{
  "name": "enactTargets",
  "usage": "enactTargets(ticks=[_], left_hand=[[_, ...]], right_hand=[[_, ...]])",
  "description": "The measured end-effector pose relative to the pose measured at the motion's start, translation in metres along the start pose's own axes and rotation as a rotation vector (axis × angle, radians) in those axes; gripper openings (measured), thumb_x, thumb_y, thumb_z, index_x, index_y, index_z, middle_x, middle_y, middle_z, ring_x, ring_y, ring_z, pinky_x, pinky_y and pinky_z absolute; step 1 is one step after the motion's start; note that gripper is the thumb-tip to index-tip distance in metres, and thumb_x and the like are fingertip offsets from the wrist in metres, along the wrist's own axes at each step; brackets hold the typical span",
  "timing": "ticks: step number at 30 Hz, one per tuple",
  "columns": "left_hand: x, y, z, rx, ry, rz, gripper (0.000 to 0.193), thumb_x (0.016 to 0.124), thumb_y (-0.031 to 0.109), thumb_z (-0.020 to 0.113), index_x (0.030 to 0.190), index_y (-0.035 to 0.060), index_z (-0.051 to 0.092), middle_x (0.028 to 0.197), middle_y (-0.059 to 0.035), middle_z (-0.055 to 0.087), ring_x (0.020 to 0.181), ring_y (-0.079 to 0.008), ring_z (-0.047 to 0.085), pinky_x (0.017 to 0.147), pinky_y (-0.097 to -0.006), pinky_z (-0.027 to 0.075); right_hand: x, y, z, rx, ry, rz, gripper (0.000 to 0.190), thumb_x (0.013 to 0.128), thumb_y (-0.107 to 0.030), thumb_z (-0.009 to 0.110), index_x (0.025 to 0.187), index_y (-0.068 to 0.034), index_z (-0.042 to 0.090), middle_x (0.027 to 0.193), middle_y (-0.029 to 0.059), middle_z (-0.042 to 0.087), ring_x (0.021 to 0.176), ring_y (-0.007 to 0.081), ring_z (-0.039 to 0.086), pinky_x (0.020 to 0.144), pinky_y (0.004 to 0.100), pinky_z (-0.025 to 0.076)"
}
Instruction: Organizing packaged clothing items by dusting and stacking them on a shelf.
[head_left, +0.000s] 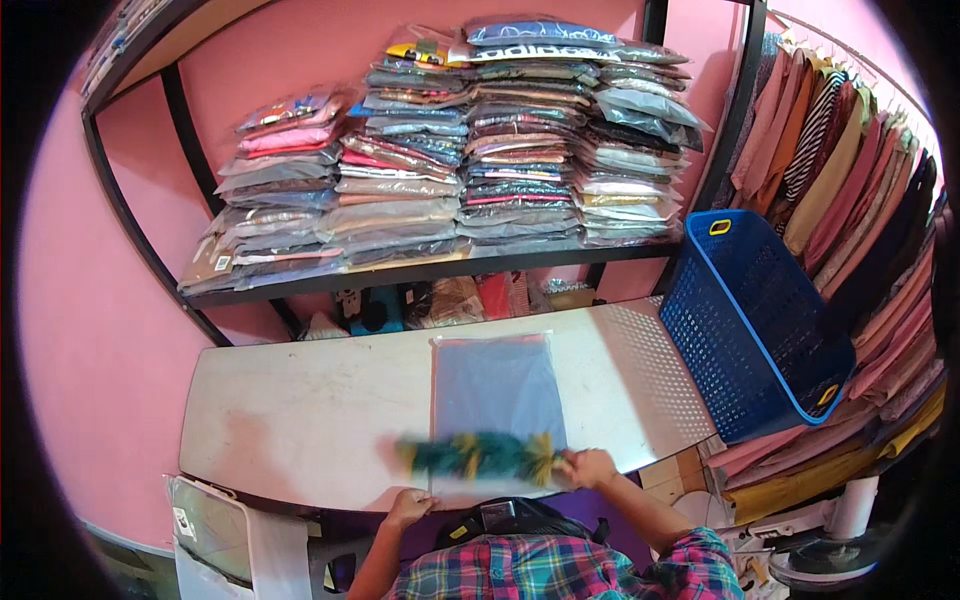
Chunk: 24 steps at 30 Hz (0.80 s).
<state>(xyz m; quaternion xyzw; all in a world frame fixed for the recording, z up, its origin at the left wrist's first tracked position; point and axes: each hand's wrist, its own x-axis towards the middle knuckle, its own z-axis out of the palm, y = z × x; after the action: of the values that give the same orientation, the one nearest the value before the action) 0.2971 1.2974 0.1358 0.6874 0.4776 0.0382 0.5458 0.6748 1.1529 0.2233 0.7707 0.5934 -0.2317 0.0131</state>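
My right hand grips the handle of a fluffy green and yellow duster. The duster is blurred by motion and lies across the lower part of a clear plastic bag. Inside that bag is a folded blue-grey garment, flat on the white table. At the table's front edge, my left hand has its fingers closed at the bag's lower left corner, seemingly pinching it.
A blue perforated plastic basket stands at the table's right end. Behind the table, a black-framed shelf bears stacks of bagged garments. Clothes hang at right, above a fan. A white chair is at lower left.
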Motion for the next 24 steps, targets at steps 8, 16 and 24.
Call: enactTargets(ticks=[8, 16, 24], left_hand=[[-0.005, 0.006, -0.004, -0.028, -0.021, 0.079, 0.022, 0.081, 0.02, 0.06, 0.075, -0.0006, 0.063, 0.06, -0.0054, 0.059, 0.055, -0.0108, 0.055, 0.052, -0.0263, 0.044], [-0.006, 0.01, -0.005, -0.011, -0.041, 0.107, 0.023, 0.081, 0.021, 0.06, 0.073, -0.001, 0.061, 0.059, -0.0048, 0.058, 0.054, -0.0112, 0.055, 0.052, -0.0265, 0.043], [-0.006, 0.007, -0.005, -0.041, -0.036, 0.109, 0.023, 0.081, 0.02, 0.061, 0.076, -0.0018, 0.062, 0.062, -0.0044, 0.059, 0.055, -0.0106, 0.054, 0.052, -0.0261, 0.044]], right_hand=[[0.022, 0.022, -0.013, 0.288, 0.348, 0.402, 0.055, 0.087, -0.055, 0.03, 0.095, -0.008, 0.056, 0.08, 0.0248, 0.061, 0.079, 0.0409, 0.059, 0.07, 0.0498, 0.046], [-0.003, 0.006, -0.006, 0.052, 0.145, 0.308, 0.056, 0.087, -0.056, 0.028, 0.102, -0.009, 0.054, 0.083, 0.0237, 0.061, 0.082, 0.0383, 0.06, 0.071, 0.0475, 0.048], [0.024, -0.018, -0.025, 0.11, 0.285, 0.225, 0.054, 0.086, -0.055, 0.031, 0.098, -0.008, 0.055, 0.08, 0.0242, 0.061, 0.078, 0.0418, 0.06, 0.069, 0.0493, 0.048]])
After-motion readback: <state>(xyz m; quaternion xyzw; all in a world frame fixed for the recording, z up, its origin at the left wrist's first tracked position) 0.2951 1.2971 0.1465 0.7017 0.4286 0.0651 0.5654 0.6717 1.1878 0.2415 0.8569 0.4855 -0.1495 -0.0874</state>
